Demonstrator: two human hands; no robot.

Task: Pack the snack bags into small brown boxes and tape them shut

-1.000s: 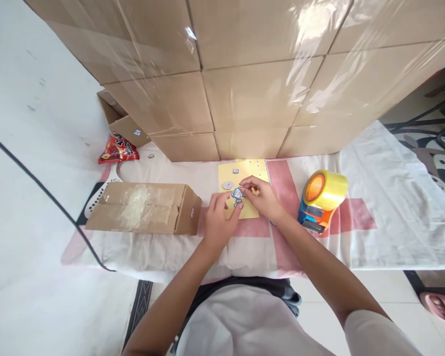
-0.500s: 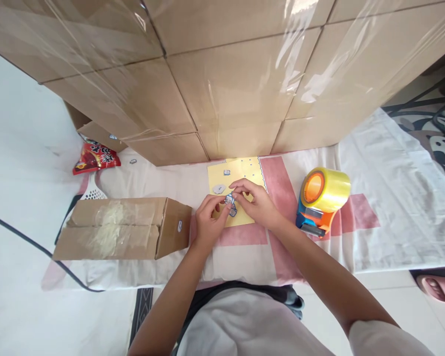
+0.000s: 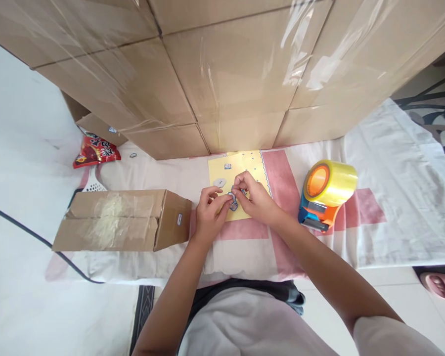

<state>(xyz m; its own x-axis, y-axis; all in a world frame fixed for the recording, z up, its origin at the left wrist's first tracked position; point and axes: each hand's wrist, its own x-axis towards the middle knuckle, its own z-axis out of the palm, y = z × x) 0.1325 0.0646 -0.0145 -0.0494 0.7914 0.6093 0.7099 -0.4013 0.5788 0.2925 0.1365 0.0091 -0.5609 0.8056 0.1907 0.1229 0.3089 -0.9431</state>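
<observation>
My left hand (image 3: 208, 211) and my right hand (image 3: 254, 198) meet over a yellow sticker sheet (image 3: 251, 165) on the cloth. Both pinch a small blue and white sticker (image 3: 233, 200) between their fingertips, just above the sheet's near half. Two other small stickers, a grey oval (image 3: 219, 182) and a small square one (image 3: 227, 166), remain on the sheet. A sealed brown cardboard box (image 3: 122, 220) with a small sticker on its end lies to the left of my left hand.
A yellow tape roll in an orange and blue dispenser (image 3: 325, 194) stands to the right. A wall of plastic-wrapped cartons (image 3: 222, 74) rises behind. A red snack packet (image 3: 95, 151) lies at the far left. The white and pink cloth (image 3: 393, 198) covers the surface.
My left hand has come off the sheet and joined my right hand on the sticker. The camera has shifted, so the scene sits a little lower and to the left.
</observation>
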